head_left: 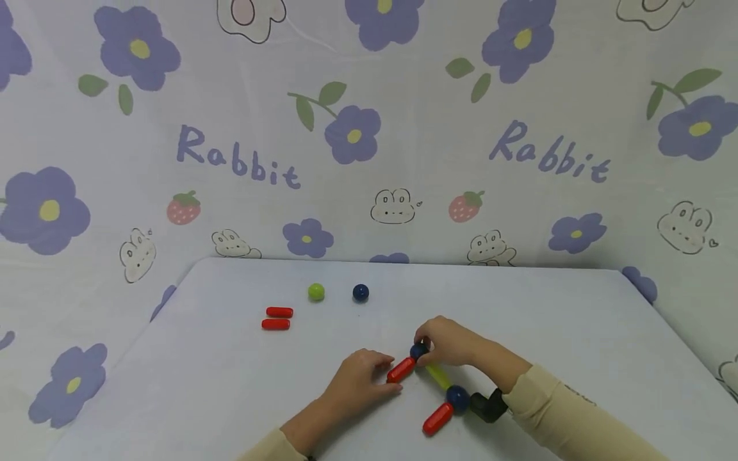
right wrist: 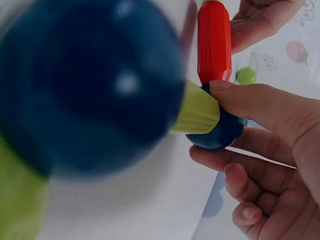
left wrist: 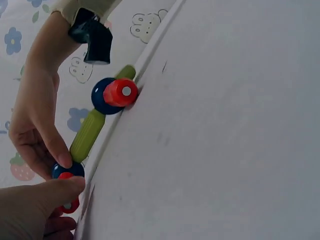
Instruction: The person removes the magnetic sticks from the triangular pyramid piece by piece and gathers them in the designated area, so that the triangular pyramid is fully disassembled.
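Between its thumb and fingers my right hand [head_left: 455, 342] pinches a dark blue ball [right wrist: 222, 132] at the far corner of a joined toy piece. A red rod [head_left: 401, 370] and a yellow-green rod [head_left: 438, 376] are attached to this ball. My left hand [head_left: 357, 381] is around the red rod's free end, thumb and fingers spread to either side of it. The yellow-green rod runs to a second blue ball [head_left: 458, 398], nearer the person. That ball carries another red rod [head_left: 438, 419] and a second yellow-green rod [left wrist: 127, 72].
Two loose red rods [head_left: 277, 318] lie side by side at the back left of the white table [head_left: 190, 358]. Beyond them are a lime green ball [head_left: 316, 292] and a loose blue ball [head_left: 360, 293]. A black wrist device [head_left: 489, 405] sits close beside the joined piece.
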`<state>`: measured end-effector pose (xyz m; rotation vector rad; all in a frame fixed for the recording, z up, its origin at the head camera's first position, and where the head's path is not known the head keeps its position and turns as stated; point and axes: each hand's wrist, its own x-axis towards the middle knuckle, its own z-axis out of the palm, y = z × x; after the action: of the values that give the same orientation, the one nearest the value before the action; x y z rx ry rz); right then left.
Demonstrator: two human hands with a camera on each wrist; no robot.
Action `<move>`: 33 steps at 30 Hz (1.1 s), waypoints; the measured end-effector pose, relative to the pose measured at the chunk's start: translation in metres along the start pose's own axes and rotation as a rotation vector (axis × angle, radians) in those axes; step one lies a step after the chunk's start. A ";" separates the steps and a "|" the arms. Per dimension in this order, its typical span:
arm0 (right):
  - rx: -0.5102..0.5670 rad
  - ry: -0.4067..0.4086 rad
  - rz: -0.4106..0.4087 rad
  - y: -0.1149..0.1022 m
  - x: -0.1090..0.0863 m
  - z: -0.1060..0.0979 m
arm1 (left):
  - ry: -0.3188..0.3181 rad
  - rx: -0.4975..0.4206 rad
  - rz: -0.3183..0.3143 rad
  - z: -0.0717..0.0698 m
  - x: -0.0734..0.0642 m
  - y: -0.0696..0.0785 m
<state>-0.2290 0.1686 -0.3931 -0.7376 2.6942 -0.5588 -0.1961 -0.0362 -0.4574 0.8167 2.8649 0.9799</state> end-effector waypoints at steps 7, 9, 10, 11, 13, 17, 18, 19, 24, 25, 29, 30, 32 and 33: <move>-0.024 -0.022 -0.065 -0.008 -0.004 0.002 | 0.024 0.026 0.001 0.002 -0.010 0.009; -0.016 -0.033 -0.056 -0.009 -0.005 0.002 | 0.024 0.032 0.003 0.001 -0.012 0.010; -0.013 -0.040 -0.053 -0.010 -0.006 0.002 | 0.025 0.032 0.006 0.000 -0.013 0.010; -0.007 -0.046 -0.049 -0.010 -0.007 0.002 | 0.027 0.034 0.010 -0.001 -0.013 0.010; 0.005 -0.058 -0.058 -0.010 -0.008 0.003 | 0.034 0.035 0.013 -0.003 -0.014 0.010; 0.012 -0.075 -0.088 -0.008 -0.010 0.005 | 0.036 0.028 -0.002 -0.007 -0.015 0.007; 0.010 -0.079 -0.097 -0.008 -0.010 0.006 | 0.034 0.026 -0.006 -0.008 -0.015 0.006; 0.011 -0.085 -0.103 -0.008 -0.010 0.006 | 0.032 0.025 -0.008 -0.008 -0.015 0.005; -0.014 -0.099 -0.131 -0.009 -0.009 0.009 | 0.024 0.001 0.008 -0.008 -0.015 0.002; -0.016 -0.101 -0.134 -0.009 -0.009 0.009 | 0.024 -0.005 0.014 -0.007 -0.015 0.001; -0.016 -0.118 -0.141 -0.012 -0.008 0.008 | 0.025 -0.012 0.032 -0.008 -0.014 0.001; -0.012 -0.125 -0.143 -0.013 -0.008 0.007 | 0.027 -0.005 0.037 -0.008 -0.014 0.000; -0.007 -0.142 -0.152 -0.014 -0.007 0.006 | 0.029 0.007 0.048 -0.009 -0.014 0.000; -0.004 -0.151 -0.152 -0.015 -0.007 0.006 | 0.029 0.013 0.054 -0.009 -0.014 -0.001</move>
<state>-0.2144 0.1589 -0.3904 -0.9520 2.5155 -0.5113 -0.1859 -0.0487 -0.4526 0.8922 2.8909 0.9869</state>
